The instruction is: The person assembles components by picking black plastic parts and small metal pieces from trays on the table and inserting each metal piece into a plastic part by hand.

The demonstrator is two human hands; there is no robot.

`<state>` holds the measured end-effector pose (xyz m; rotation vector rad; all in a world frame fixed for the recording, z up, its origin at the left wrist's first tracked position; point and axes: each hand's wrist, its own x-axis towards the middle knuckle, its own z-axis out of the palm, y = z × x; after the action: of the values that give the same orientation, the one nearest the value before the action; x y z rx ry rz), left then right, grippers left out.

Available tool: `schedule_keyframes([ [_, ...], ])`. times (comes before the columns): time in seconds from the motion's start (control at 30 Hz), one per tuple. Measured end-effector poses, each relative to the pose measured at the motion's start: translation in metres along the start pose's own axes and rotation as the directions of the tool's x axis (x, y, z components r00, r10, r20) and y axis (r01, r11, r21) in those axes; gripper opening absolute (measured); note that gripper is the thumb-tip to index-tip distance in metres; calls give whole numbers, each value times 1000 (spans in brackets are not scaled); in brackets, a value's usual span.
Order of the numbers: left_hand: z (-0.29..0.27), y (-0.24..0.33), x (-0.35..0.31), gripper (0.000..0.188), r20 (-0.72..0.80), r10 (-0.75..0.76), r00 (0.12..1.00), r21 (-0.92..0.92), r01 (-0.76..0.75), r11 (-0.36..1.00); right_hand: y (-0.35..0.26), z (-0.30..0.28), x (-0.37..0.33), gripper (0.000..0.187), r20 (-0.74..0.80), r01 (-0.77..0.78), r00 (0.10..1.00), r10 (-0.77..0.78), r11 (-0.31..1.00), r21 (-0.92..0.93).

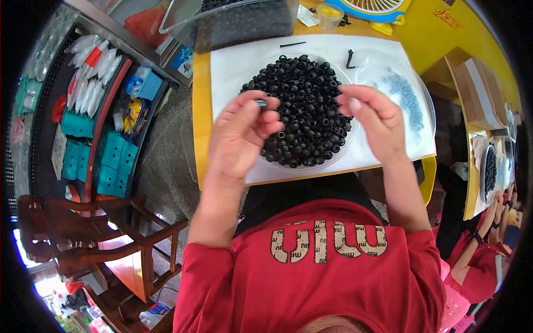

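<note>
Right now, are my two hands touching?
No, the left hand and right hand are apart, with the black beads showing between them.

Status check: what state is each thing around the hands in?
Left hand: pinching a small dark piece
Right hand: fingers curled; any grip unclear
Black pieces: loosely heaped
Round tray: piled with the black pieces
White sheet: spread on the tabletop
Bluish pieces: spread out
Clear bin: holding something black
Fan: running or stopped, can't tell

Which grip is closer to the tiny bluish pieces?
The right grip, just left of those pieces; the left grip is farther, over the left edge of the round black beads.
</note>
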<state>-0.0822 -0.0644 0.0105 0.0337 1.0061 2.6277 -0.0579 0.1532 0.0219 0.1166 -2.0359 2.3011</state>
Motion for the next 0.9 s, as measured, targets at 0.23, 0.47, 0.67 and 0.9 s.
schedule_keyframes([
  [0.23,-34,16,-11,20,-11,90,996,-57,-90,994,10,8,-1,13,371,359,920,-129,660,-660],
  [0.47,-43,22,-19,14,-21,72,997,-35,-73,997,24,15,14,19,527,534,841,-120,328,-779],
  [0.67,-41,12,-20,14,9,-3,1000,-10,3,1000,32,16,22,16,635,645,763,-121,200,-737],
  [0.9,-30,-1,-18,14,6,-85,996,41,85,996,30,11,20,20,522,537,842,-139,316,-782],
])
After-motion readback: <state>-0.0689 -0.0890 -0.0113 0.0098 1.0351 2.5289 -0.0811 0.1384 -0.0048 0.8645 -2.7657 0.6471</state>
